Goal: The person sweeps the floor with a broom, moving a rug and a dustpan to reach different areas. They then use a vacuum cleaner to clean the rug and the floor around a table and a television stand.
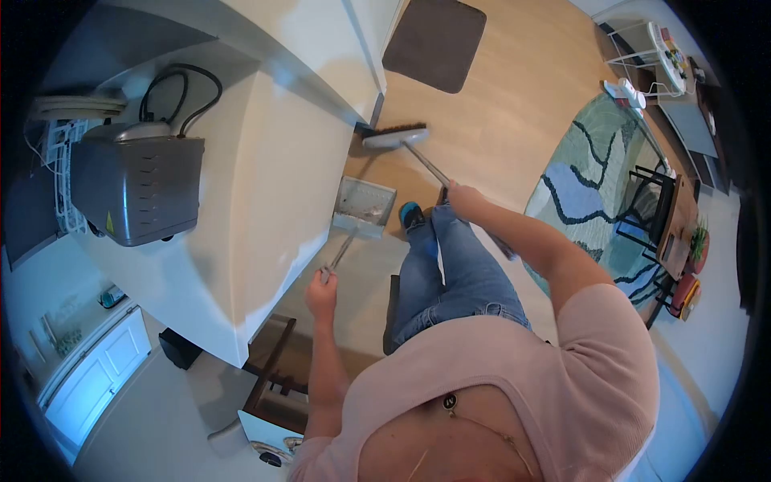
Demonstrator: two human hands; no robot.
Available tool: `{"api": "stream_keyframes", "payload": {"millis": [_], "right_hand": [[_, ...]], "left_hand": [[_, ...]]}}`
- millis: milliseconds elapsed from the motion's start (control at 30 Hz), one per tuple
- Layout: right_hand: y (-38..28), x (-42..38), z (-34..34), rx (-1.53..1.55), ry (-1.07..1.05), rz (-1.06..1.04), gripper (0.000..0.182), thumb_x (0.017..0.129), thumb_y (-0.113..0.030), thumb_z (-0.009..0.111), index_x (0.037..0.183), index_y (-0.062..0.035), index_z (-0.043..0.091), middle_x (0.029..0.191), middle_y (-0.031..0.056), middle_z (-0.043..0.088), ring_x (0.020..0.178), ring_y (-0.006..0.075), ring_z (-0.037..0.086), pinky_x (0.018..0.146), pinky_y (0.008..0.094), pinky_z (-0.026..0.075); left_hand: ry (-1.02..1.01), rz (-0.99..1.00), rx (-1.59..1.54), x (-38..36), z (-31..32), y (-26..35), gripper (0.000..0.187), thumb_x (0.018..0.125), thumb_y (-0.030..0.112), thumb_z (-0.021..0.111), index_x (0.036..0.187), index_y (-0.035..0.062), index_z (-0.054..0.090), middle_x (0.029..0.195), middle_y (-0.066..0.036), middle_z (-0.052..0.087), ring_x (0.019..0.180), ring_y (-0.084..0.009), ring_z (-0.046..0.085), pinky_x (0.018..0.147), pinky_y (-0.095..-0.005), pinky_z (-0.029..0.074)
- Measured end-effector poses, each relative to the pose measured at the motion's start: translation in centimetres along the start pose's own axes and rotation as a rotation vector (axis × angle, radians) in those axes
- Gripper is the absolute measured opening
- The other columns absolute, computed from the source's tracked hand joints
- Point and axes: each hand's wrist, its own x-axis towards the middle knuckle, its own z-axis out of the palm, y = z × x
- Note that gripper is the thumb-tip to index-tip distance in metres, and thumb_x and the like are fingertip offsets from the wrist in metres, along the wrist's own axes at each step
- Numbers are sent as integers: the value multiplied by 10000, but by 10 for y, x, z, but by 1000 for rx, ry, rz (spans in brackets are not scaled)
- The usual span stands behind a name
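My left hand [321, 297] is closed round the handle of a grey dustpan [365, 202], whose tray lies on the wooden floor beside the white cabinet side. Some light debris shows in the tray. My right hand [464, 199] is wrapped round the stick of a broom [395, 136]. The broom's head, white with dark bristles, is on the floor beyond the dustpan, near the cabinet's corner. A gap of floor lies between broom head and dustpan.
A grey appliance [161, 185] with a black cord stands on the white counter [233, 104] at left. Farther off lie a brown mat [435, 44] and a green and blue rug [574, 189]. A wooden table [681, 217] with black legs stands at right.
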Motion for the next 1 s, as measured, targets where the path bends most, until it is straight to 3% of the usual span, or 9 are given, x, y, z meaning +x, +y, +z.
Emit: {"api": "stream_keyframes", "payload": {"millis": [133, 200, 233, 467, 533, 600, 700, 867, 1000], "right_hand": [[-31, 29, 59, -142, 30, -120, 305, 754, -165, 481, 968, 52, 467, 849, 203, 591, 777, 315, 603, 621, 388, 491], [-59, -1, 67, 155, 74, 95, 279, 780, -137, 438, 971, 59, 496, 889, 196, 588, 808, 302, 601, 678, 393, 490], [-59, -12, 64, 119, -27, 12, 273, 784, -133, 423, 966, 57, 495, 901, 196, 584, 823, 308, 595, 690, 399, 485], [8, -127, 30, 84, -158, -16, 302, 798, -212, 469, 1002, 10, 458, 878, 208, 581, 826, 344, 577, 674, 439, 463], [34, -159, 16, 104, -140, 90, 470, 782, -245, 540, 1140, 6, 368, 846, 211, 577, 809, 347, 573, 677, 426, 455], [63, -176, 23, 188, -83, 186, 335, 785, -209, 536, 1002, 28, 438, 768, 223, 581, 621, 321, 599, 535, 401, 478], [89, -204, 30, 412, 63, 321, 394, 775, -241, 563, 1005, 45, 420, 716, 214, 579, 516, 294, 586, 457, 372, 470], [122, -238, 79, 1000, 206, 600, 273, 756, -94, 500, 939, 67, 376, 685, 207, 563, 516, 241, 594, 428, 342, 501], [124, -249, 116, 1267, 277, 942, 262, 718, -82, 453, 900, 96, 390, 640, 182, 552, 433, 243, 542, 380, 352, 438]], "left_hand": [[46, 54, 33, 4, -2, -1, 260, 712, 307, 560, 860, 97, 599, 690, -138, 592, 661, -338, 565, 588, -420, 434], [41, 68, -12, 6, -11, 9, 262, 711, 304, 566, 858, 89, 596, 695, -147, 590, 674, -343, 563, 603, -417, 436], [41, 87, -15, 10, -11, 8, 269, 710, 302, 568, 867, 86, 596, 701, -152, 590, 683, -344, 563, 614, -415, 437], [-60, 168, -28, 17, -6, -1, 299, 719, 282, 580, 898, 43, 603, 743, -177, 603, 699, -310, 588, 643, -365, 442], [-129, 164, 46, 10, -14, 24, 334, 712, 315, 586, 934, 67, 611, 722, -165, 608, 692, -308, 592, 634, -358, 448], [-161, 216, 117, 12, -18, 47, 338, 711, 330, 573, 964, 108, 610, 753, -169, 609, 732, -328, 585, 659, -382, 451], [-162, 304, 132, 24, -16, 78, 335, 710, 337, 569, 969, 131, 614, 769, -168, 611, 744, -339, 584, 664, -392, 456], [-142, 479, 8, 57, -3, 152, 331, 707, 332, 583, 956, 118, 619, 757, -161, 614, 724, -335, 589, 649, -385, 457], [-183, 580, 33, 86, 6, 239, 322, 711, 319, 593, 943, 97, 618, 742, -150, 618, 696, -315, 594, 636, -368, 452]]}}
